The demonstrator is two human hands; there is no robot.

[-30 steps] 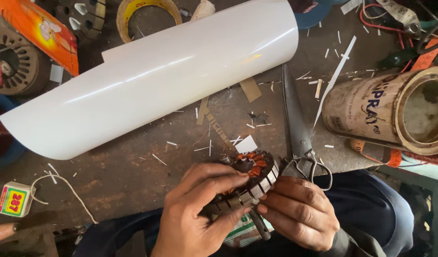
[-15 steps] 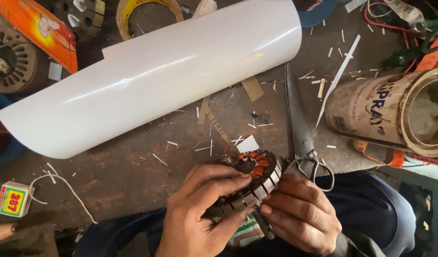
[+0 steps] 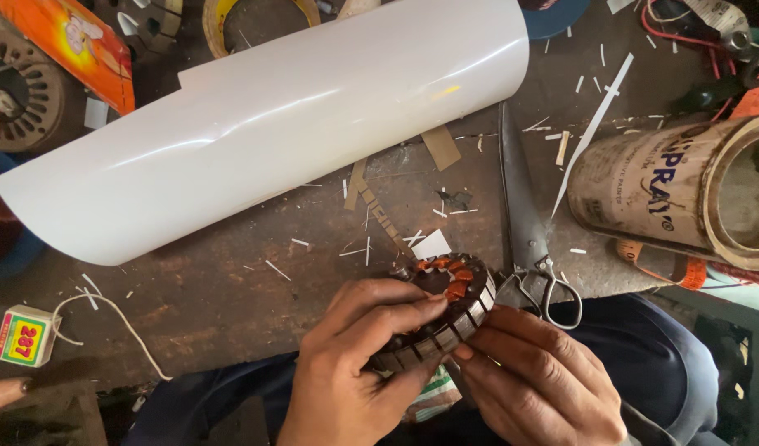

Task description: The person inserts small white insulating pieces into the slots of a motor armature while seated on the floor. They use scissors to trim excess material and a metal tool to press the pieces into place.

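Note:
Both my hands hold a round motor stator [image 3: 445, 301] with copper windings at the near edge of the workbench. My left hand [image 3: 359, 363] wraps over its left side, with the fingers across the slotted steel rim. My right hand [image 3: 536, 380] grips it from below on the right, fingertips touching the rim. Just right of the stator lie metal scissors [image 3: 524, 223], blades pointing away from me.
A big curled sheet of white plastic [image 3: 272, 124] lies across the bench. A tin can [image 3: 685, 186] lies on its side at the right. A small yellow box [image 3: 22, 334] with string sits at the left. Paper slivers, tape rolls and another stator [image 3: 16, 91] lie about.
Both hands keep their hold on the stator and shift only slightly. My left fingers have slid a little further across the rim.

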